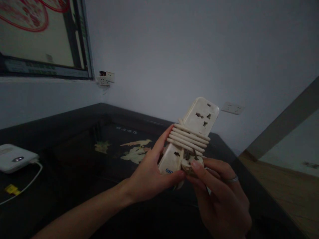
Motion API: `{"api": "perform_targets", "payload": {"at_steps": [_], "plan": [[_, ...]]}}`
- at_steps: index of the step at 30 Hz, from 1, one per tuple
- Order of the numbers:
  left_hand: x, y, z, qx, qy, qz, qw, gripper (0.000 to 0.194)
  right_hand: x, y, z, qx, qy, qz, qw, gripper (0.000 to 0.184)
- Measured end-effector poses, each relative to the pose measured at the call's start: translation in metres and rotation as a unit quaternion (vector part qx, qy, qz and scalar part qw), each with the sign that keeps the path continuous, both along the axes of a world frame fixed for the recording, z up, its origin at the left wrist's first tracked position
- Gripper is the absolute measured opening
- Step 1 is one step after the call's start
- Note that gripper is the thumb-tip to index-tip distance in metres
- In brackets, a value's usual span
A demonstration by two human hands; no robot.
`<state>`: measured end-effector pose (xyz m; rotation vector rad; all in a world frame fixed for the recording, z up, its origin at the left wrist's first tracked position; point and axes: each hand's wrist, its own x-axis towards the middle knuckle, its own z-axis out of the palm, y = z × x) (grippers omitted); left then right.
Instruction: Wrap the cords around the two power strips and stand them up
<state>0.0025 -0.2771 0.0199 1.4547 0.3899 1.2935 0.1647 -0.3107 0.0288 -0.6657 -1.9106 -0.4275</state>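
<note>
A white power strip (199,116) is held tilted above the dark table, its sockets facing me. Several turns of its white cord (188,139) are wound around its middle. My left hand (152,169) grips the strip from the left side, thumb across its lower end near blue lettering. Between the thumb and fingers of my right hand (219,192) is the cord's plug (189,162), pressed up against the lowest turns of cord. The metal prongs point up toward the windings; whether they are tucked under a turn I cannot tell. A ring is on one right finger.
The glossy black table (74,132) bears a bird-and-flower picture (136,151). At the left lies a white device (17,157) with a white cable (32,181) and a yellow tag (12,190). Wall sockets (233,108) are behind the table; a window (45,39) is at upper left.
</note>
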Motion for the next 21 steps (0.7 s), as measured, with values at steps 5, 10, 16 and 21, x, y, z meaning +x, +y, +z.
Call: {"api": "perform_targets", "payload": {"at_steps": [5,10,16,21], "plan": [[0.003,0.002,-0.004,-0.033,-0.022,-0.001,0.999,0.092,0.001,-0.001,0.0,0.0,-0.011,0.003,1.0,0.041],[0.002,0.005,-0.005,-0.074,-0.01,-0.026,0.997,0.097,0.003,-0.002,0.002,-0.015,-0.029,0.0,0.999,0.036],[-0.001,0.005,-0.001,-0.095,0.024,-0.038,0.994,0.087,0.004,-0.008,0.006,-0.043,-0.029,0.009,0.999,0.037],[-0.007,0.007,0.005,-0.082,0.046,-0.052,0.994,0.071,0.002,-0.012,0.009,-0.052,-0.02,0.007,0.998,0.038]]}}
